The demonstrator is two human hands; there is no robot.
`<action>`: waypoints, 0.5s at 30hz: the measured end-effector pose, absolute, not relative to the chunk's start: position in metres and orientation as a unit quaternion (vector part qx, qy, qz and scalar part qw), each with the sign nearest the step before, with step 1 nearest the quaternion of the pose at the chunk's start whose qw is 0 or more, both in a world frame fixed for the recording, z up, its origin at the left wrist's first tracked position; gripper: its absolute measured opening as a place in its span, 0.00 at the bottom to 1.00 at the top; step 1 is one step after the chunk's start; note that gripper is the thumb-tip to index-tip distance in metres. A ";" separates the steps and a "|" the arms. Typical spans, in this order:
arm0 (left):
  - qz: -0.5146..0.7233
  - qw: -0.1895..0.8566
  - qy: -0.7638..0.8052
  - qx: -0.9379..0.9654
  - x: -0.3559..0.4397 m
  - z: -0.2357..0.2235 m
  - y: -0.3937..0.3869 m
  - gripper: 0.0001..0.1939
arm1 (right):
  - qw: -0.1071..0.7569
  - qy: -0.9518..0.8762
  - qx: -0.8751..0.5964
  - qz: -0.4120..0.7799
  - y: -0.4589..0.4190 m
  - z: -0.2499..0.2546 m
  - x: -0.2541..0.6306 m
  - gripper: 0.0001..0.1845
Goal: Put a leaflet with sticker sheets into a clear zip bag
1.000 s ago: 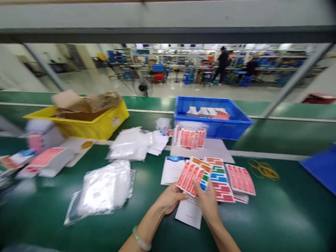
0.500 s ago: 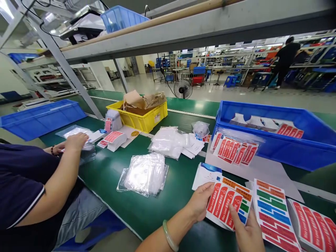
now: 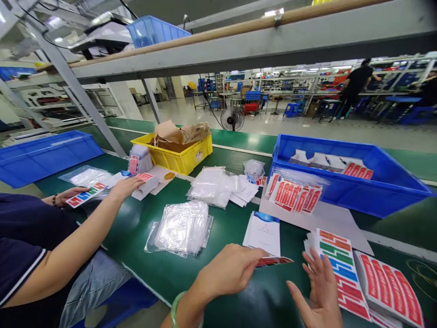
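The left hand (image 3: 232, 269) is gripping a thin set of printed sheets (image 3: 274, 261), seen nearly edge-on above the green table (image 3: 143, 282), just in front of the white booklets (image 3: 262, 233). The right hand (image 3: 319, 291) is hovering open and holding nothing — its fingers are spreading near the multicoloured sticker sheets (image 3: 341, 273), with the stack of red label sheets (image 3: 389, 284) lying beside those. Clear plastic bags (image 3: 180, 228) are lying on the table to the left of the booklets, and a blue bin (image 3: 344, 182) is standing behind, holding more sheets. At the far left, a co-worker (image 3: 30, 246) is holding a coloured sheet (image 3: 86, 195) in one hand — the other is reaching onto a red-printed stack (image 3: 146, 182) near the yellow bin (image 3: 184, 159).
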State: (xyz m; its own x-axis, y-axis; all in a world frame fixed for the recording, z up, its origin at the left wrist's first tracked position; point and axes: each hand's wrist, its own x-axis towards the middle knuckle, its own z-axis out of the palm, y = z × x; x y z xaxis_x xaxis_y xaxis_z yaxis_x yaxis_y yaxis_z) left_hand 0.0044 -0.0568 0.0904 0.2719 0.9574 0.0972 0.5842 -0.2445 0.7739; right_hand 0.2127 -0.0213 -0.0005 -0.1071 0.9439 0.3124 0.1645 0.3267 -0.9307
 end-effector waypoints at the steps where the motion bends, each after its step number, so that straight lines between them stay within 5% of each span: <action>1: 0.232 0.264 0.537 0.767 0.003 0.095 -0.062 0.16 | 0.482 -0.654 -0.422 0.403 -0.022 -0.003 0.215 0.47; 6: 0.076 0.178 0.562 0.804 0.002 0.072 -0.076 0.08 | 0.293 -0.676 -0.373 0.564 -0.027 -0.024 0.211 0.36; 12: 0.074 0.234 0.614 0.750 -0.023 0.055 -0.090 0.11 | 0.256 -0.720 -0.318 0.561 -0.030 -0.010 0.185 0.11; 15: 0.119 0.287 0.593 0.742 -0.029 0.065 -0.092 0.13 | 0.266 -0.706 -0.290 0.589 -0.027 0.007 0.176 0.10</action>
State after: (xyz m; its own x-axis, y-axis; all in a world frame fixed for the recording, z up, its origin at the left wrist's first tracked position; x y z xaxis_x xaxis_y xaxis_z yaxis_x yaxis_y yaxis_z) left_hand -0.0291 -0.0918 0.0653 0.2672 0.9495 -0.1643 0.8125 -0.1303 0.5682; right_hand 0.1762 -0.0269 0.0075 -0.6900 0.7230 0.0333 0.0971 0.1380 -0.9857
